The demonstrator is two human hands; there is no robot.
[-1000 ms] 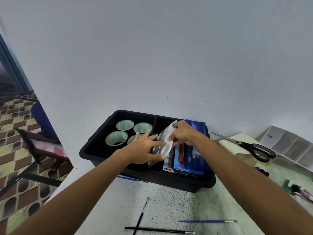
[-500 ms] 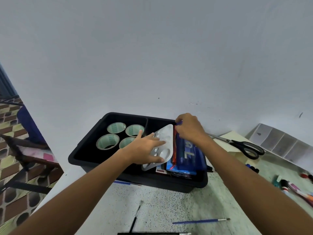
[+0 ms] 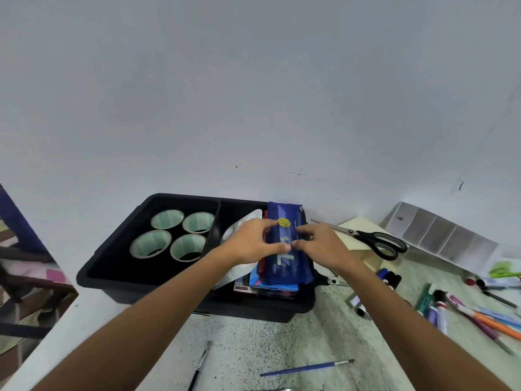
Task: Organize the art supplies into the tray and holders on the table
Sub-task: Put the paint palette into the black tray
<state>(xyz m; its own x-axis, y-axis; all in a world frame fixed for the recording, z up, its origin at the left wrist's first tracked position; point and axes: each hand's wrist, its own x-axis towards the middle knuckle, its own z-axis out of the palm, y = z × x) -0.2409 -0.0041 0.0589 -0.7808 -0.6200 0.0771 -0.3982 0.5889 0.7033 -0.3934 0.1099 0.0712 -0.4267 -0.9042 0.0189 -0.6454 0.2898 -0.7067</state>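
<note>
My left hand [image 3: 248,244] and my right hand [image 3: 318,245] are together over the right compartment of the black tray [image 3: 118,289], fingertips nearly meeting. Both rest on the blue pencil pouch [image 3: 284,266], which carries a yellow basketball emblem. The fingers of each hand curl over the pouch's top face; I cannot tell whether they pinch the fabric or only press on it.

The pouch lies flat on top of a stack in the right compartment, long axis running near to far. Under it is a blue box [image 3: 270,286], and at the stack's near left corner a red-and-white label shows. The white paint palette [image 3: 242,221] lies tilted just left of the pouch, against the tray's divider, partly under my left hand.

The left compartment holds four tape rolls [image 3: 167,218] standing on their flat sides in a two-by-two block, hollow cores up.

The tray stands on the speckled table [image 3: 296,340] against the wall. To the tray's right, black-handled scissors [image 3: 377,241] lie on a cream sheet [image 3: 358,224]. Farther right a grey divided holder [image 3: 439,235] leans at the wall. Near right, markers and pens [image 3: 479,317] lie scattered on the table, apart from the tray. On the near table lie a blue paintbrush [image 3: 307,368] and a black paintbrush [image 3: 198,368], well apart from my hands.
</note>
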